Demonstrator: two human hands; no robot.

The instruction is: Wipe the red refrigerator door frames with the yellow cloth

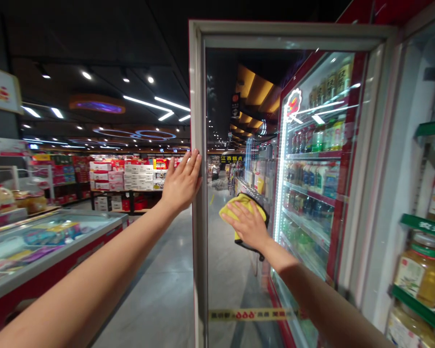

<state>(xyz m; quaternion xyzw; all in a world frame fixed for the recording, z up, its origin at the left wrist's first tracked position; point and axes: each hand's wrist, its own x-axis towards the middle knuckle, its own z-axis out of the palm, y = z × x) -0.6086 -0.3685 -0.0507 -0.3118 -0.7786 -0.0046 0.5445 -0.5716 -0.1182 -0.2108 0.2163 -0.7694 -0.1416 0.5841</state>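
Observation:
A glass fridge door with a pale frame stands swung out before me. My left hand lies against the frame's outer edge, fingers extended and thumb side hidden behind the frame edge. My right hand presses a yellow cleaning cloth with a dark border flat to the glass. Its fingers are stretched over the cloth, and part of the cloth folds out below the palm. A printed strip sticker runs across the lower glass.
To the right, the fridge's green-edged shelves hold jars of amber drink. Through the glass shows another lit drinks fridge. On the left is a chest freezer of packaged goods, with stacked boxes behind it.

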